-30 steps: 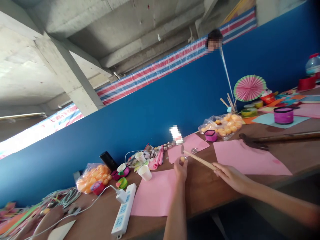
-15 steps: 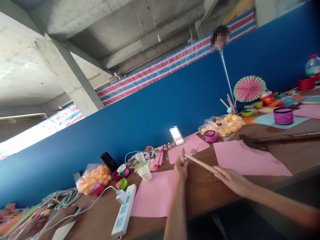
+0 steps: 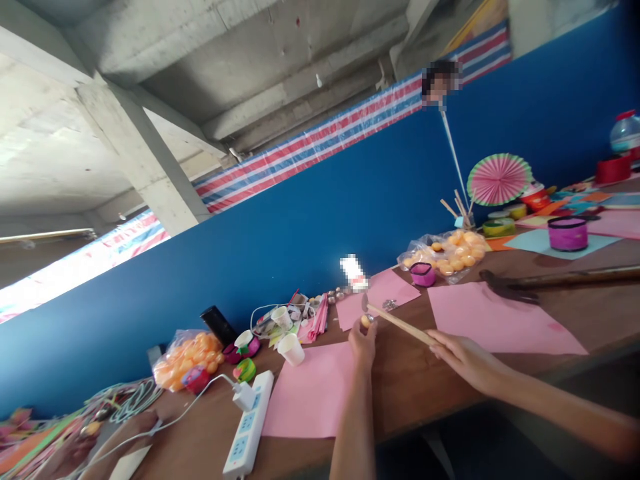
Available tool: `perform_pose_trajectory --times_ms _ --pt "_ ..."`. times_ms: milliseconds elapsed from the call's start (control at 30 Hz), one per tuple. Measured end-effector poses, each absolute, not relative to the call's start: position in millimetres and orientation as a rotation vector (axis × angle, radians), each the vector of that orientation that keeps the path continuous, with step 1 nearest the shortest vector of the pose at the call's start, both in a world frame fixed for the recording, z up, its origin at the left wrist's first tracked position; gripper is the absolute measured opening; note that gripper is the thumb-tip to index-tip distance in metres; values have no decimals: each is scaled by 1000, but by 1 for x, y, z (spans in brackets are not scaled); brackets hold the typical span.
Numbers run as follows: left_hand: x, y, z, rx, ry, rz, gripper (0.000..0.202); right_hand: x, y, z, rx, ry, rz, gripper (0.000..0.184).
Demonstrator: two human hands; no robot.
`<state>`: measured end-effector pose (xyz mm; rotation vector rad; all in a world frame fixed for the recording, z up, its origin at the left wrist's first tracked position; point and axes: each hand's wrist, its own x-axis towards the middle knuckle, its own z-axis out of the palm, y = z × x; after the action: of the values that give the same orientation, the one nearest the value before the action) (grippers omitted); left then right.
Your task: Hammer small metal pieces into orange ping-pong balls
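Note:
My left hand [image 3: 362, 341] pinches a small orange ball [image 3: 365, 321] just above the brown table [image 3: 400, 380]. A little to its right, my right hand [image 3: 460, 357] grips the near end of a thin wooden stick [image 3: 400, 324]. The stick slants up and left, and its far tip sits right by the ball, over the edge of a pink paper sheet [image 3: 376, 294]. A second pink sheet [image 3: 310, 393] lies under my left forearm.
A white power strip [image 3: 250, 427] lies at the near left with a plug and cables. Bags of orange balls [image 3: 185, 359] [image 3: 450, 250], paper cups [image 3: 291, 347], purple tape rolls [image 3: 567, 231], a paper fan [image 3: 499, 177] and a dark hammer-like tool [image 3: 550, 279] stand along the blue wall.
The view has shifted slightly. Both hands hold much as before, with the stick tip still at the ball.

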<state>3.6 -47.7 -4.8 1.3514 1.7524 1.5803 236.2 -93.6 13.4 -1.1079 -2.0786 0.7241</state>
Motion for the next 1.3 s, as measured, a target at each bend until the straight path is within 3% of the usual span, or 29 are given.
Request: perform_pose_trajectory --times_ms 167,933,1167,1300 --pt "2 -49 -4 1454 1725 1570 32 235 -91 9 -1104 -2096 703 35" --pt "-3 -38 -15 1378 1555 1724 48 235 -91 18 -1109 -2009 773 34" --pt "-1 -41 -11 1374 1520 1762 37 232 -91 12 -1088 -2037 818 31" --pt "-1 -41 -11 1347 1508 1790 47 230 -91 12 -1082 -2039 842 31"
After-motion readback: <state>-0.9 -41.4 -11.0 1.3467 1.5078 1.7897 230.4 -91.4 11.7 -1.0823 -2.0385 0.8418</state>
